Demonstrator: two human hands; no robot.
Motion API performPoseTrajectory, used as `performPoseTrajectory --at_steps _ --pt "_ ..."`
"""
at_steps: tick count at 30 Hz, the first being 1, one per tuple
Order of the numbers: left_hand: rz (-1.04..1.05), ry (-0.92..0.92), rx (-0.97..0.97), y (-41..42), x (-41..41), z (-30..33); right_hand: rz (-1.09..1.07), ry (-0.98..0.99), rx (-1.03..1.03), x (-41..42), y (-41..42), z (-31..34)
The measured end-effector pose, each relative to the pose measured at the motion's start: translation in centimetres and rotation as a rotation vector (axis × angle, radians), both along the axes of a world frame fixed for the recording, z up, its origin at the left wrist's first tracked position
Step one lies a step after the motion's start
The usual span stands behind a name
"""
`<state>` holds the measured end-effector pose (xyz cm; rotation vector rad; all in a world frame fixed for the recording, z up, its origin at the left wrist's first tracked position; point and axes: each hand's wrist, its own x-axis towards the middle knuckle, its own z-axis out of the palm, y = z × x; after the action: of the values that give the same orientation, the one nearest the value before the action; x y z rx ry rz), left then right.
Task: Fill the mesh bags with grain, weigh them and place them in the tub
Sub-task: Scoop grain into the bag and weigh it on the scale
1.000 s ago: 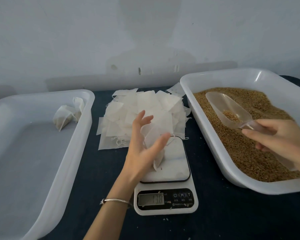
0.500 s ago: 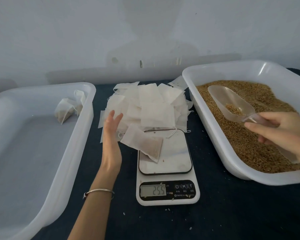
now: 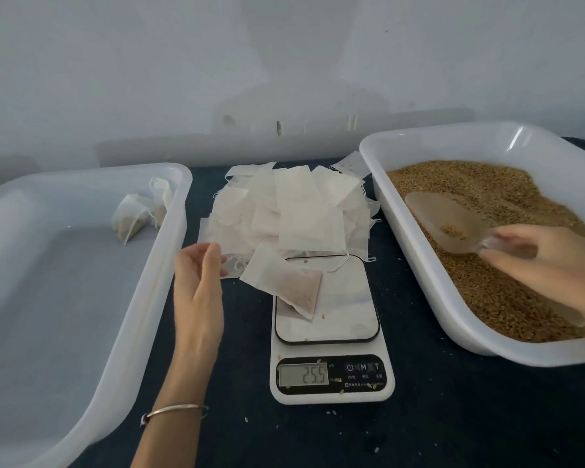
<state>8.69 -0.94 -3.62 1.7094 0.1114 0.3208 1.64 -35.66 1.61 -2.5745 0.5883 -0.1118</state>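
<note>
A filled mesh bag (image 3: 286, 283) lies on the white kitchen scale (image 3: 328, 329), whose display reads 25.5. My left hand (image 3: 198, 285) hovers just left of the bag with relaxed fingers, holding nothing. My right hand (image 3: 551, 265) grips the handle of a clear plastic scoop (image 3: 443, 221), which rests on the grain (image 3: 493, 238) in the right tub (image 3: 416, 265). A pile of empty mesh bags (image 3: 294, 211) lies behind the scale. The left tub (image 3: 142, 298) holds filled bags (image 3: 139, 212) in its far corner.
The dark table top (image 3: 453, 417) carries a few spilled grains in front of the scale. A pale wall (image 3: 284, 79) stands close behind the tubs. Both tubs flank the scale closely.
My left hand let go of the filled bag on the scale and drew back to the left. The right hand lowered the scoop onto the grain. The scale settled at 25.5.
</note>
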Motion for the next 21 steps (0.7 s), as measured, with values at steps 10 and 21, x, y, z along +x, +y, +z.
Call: performPoseTrajectory --at_steps 10,21 --pt "-0.360 0.167 0.560 -1.7 0.7 1.2 0.236 -0.655 -0.090 -2.1 6.7 2.7" --pt "0.053 -0.179 0.561 8.8 4.1 13.6 0.456 -0.661 0.240 -1.5 14.6 0.3"
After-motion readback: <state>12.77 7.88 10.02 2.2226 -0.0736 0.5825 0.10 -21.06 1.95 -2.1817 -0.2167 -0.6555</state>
